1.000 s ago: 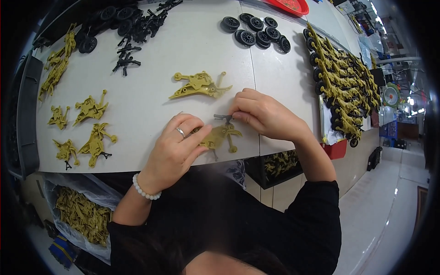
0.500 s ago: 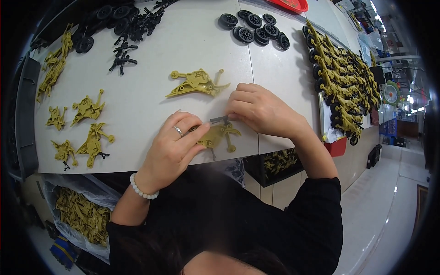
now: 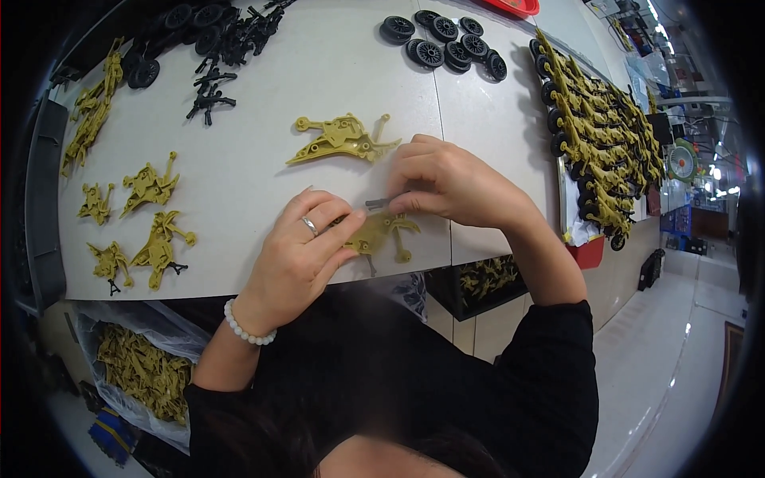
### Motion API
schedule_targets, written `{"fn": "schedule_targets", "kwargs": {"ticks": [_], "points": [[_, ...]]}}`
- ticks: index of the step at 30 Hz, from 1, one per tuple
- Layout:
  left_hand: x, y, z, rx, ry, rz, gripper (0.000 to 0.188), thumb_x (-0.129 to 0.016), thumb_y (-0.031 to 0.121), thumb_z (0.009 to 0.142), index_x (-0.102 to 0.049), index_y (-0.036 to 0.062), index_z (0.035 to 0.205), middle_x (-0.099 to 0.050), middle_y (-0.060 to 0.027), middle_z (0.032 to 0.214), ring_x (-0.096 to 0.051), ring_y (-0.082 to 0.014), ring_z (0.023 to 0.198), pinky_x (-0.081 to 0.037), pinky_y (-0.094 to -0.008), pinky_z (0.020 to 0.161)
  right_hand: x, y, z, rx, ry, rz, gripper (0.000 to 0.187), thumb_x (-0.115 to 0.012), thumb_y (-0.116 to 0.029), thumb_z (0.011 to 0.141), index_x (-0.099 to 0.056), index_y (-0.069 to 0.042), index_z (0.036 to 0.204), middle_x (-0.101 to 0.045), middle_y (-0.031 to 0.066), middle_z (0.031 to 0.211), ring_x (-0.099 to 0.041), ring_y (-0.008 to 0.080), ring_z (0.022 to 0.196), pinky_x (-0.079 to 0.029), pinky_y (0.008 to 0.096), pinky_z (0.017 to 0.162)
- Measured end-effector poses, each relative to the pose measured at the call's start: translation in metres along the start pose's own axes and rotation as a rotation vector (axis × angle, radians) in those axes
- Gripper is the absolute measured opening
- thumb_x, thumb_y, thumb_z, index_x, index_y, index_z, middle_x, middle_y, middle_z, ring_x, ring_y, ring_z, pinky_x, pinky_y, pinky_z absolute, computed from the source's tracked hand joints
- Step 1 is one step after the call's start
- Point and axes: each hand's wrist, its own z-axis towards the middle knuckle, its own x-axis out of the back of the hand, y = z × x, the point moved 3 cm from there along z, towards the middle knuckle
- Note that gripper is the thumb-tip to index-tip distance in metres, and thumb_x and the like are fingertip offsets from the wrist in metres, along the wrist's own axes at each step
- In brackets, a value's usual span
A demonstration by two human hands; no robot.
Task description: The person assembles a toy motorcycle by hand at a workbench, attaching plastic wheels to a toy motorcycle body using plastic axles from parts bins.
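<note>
Both hands met at the near edge of the white worktop (image 3: 263,103). The left hand (image 3: 307,255) pinned an olive plastic frame (image 3: 381,231) flat, while the right hand (image 3: 446,179) pinched a small dark pin (image 3: 376,202) against it (not yet seated, by the look). One similar frame (image 3: 339,139) lay just beyond; finished olive toys (image 3: 594,135) lined the right side, so much assembly seemed done, with loose black wheels (image 3: 446,44) left.

Left hand (image 3: 299,259) lies curled, palm down; right hand (image 3: 446,183) pinches with bent fingers.
</note>
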Motion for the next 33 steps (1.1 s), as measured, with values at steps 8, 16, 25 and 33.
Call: {"fn": "schedule_targets", "kwargs": {"ticks": [8, 16, 25, 33], "points": [[0.0, -0.001, 0.001, 0.007, -0.007, -0.011, 0.04, -0.073, 0.003, 0.07, -0.064, -0.0035, 0.108, -0.059, -0.0116, 0.104, -0.054, -0.0311, 0.102, -0.046, -0.0396, 0.086, 0.0, 0.006, -0.003, -0.043, -0.017, 0.131, 0.017, -0.073, -0.019, 0.079, -0.066, -0.004, 0.084, -0.059, 0.0065, 0.085, -0.054, 0.0245, 0.088, -0.045, 0.0339, 0.078], [0.002, -0.003, -0.001, 0.005, -0.01, -0.008, 0.04, -0.073, 0.002, 0.071, -0.063, -0.004, 0.109, -0.059, -0.0121, 0.106, -0.054, -0.0315, 0.104, -0.046, -0.0401, 0.088, 0.0, -0.002, 0.001, -0.076, -0.035, -0.007, 0.02, -0.074, -0.021, 0.08, -0.069, -0.005, 0.091, -0.061, 0.0049, 0.087, -0.056, 0.0206, 0.087, -0.045, 0.032, 0.074], [0.059, -0.006, 0.0, 0.095, 0.163, 0.132, 0.045, -0.08, 0.014, 0.071, -0.061, -0.0002, 0.11, -0.06, -0.0138, 0.114, -0.057, -0.0322, 0.105, -0.046, -0.0384, 0.091, 0.071, 0.058, 0.033, -0.202, 0.63, -0.54, 0.044, -0.076, -0.025, 0.075, -0.064, -0.003, 0.111, -0.064, 0.0126, 0.102, -0.059, 0.0279, 0.093, -0.047, 0.0369, 0.084], [0.211, -0.173, 0.033, 0.542, 0.373, 0.762, 0.049, -0.075, 0.033, 0.078, -0.063, -0.0011, 0.111, -0.067, -0.0156, 0.103, -0.062, -0.0269, 0.088, -0.05, -0.0353, 0.08, 0.065, 0.049, 0.028, -0.203, 0.601, -0.386, 0.047, -0.078, -0.02, 0.071, -0.064, -0.002, 0.112, -0.064, 0.011, 0.103, -0.059, 0.0261, 0.099, -0.046, 0.036, 0.087]]}}
